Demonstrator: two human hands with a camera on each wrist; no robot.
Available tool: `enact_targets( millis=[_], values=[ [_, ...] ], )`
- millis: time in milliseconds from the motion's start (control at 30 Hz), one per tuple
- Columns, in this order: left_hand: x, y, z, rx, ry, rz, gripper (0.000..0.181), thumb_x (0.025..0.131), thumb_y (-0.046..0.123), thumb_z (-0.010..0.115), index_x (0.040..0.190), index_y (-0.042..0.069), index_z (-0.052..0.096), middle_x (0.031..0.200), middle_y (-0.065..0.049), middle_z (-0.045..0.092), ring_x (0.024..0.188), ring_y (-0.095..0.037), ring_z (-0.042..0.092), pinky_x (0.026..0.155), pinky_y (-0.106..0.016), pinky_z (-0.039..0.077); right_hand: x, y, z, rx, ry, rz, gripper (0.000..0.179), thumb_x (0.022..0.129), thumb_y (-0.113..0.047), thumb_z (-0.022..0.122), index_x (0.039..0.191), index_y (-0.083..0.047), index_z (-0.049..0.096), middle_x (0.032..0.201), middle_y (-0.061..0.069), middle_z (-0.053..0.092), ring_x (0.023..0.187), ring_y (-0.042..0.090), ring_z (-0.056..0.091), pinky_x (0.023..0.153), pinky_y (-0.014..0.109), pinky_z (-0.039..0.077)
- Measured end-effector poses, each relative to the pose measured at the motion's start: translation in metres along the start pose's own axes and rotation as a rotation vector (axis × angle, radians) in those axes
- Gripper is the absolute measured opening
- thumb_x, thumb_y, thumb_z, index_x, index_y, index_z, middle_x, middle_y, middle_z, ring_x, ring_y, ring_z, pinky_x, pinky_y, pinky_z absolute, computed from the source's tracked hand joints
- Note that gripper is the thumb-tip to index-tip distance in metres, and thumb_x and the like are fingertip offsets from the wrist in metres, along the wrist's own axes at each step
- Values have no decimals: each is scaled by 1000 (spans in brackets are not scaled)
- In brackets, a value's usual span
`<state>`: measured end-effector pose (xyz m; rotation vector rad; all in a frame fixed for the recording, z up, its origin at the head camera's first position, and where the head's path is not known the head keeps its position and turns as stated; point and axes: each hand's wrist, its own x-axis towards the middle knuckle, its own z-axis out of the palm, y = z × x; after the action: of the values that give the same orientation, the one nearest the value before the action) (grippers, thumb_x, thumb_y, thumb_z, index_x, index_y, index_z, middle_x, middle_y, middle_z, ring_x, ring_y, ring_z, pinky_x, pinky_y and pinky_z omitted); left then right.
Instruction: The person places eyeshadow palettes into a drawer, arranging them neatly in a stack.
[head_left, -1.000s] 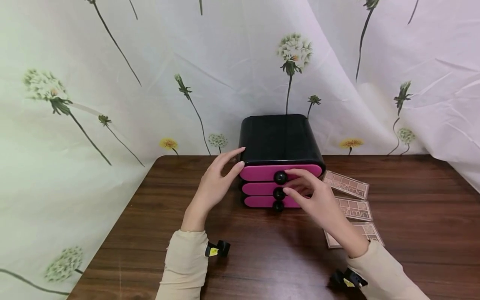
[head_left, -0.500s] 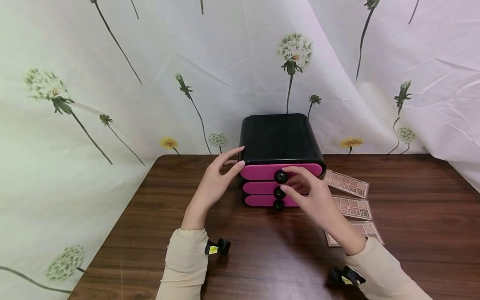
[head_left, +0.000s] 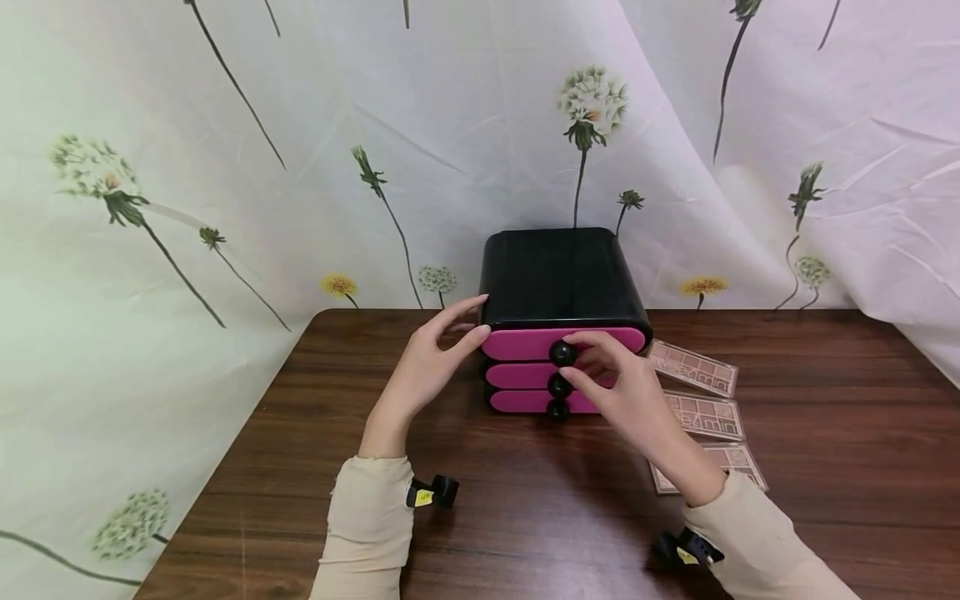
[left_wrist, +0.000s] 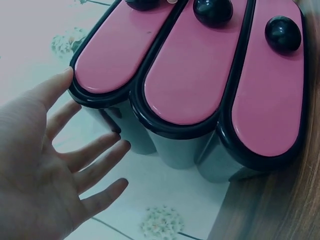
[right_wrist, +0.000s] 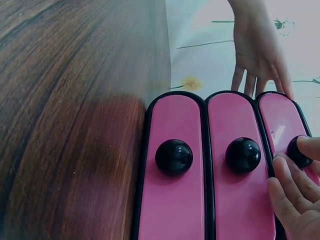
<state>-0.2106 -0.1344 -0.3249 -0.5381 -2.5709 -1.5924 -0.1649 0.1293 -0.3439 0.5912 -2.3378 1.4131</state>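
Note:
A black mini chest of drawers [head_left: 558, 275] with three pink drawer fronts stands on the table. My right hand [head_left: 626, 392] is at the top drawer front [head_left: 517, 343], its index finger above the round black top knob [head_left: 562, 353] and its thumb below, pinching it. In the right wrist view, my fingers [right_wrist: 292, 192] lie close around that knob. My left hand [head_left: 427, 362] is spread at the chest's left upper corner, thumb tip at the front edge. The left wrist view shows its other fingers [left_wrist: 97, 160] loosely extended along the side. All three drawers are closed.
Three clear-lidded makeup palettes [head_left: 705, 417] lie fanned to the right of the chest, the nearest partly behind my right forearm. The wooden table [head_left: 510, 517] ends at a white dandelion-print cloth [head_left: 480, 150] behind the chest.
The right hand has shifted slightly left, bringing its thumb and index finger closer around the top knob. The left hand and the drawers stay practically where they were.

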Motion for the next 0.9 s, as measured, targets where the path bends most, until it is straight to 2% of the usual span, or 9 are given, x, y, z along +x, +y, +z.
enact_targets(
  millis=[367, 900],
  values=[
    [0, 2, 3, 3, 15, 12, 45, 97, 47, 61, 141, 40, 54, 140, 10, 53, 120, -13, 55, 96, -46, 47, -1, -2, -1, -14, 20, -11, 31, 89, -9, 74, 119, -12, 67, 89, 1, 71, 80, 12, 65, 70, 23, 53],
    [-1, 4, 1, 15, 16, 21, 45, 98, 46, 59, 141, 36, 54, 139, 9, 54, 120, -12, 54, 101, -43, 43, -13, -12, -2, -60, -3, -38, 36, 85, -5, 78, 118, -14, 66, 87, -3, 71, 76, 8, 65, 67, 24, 54]
  ],
)
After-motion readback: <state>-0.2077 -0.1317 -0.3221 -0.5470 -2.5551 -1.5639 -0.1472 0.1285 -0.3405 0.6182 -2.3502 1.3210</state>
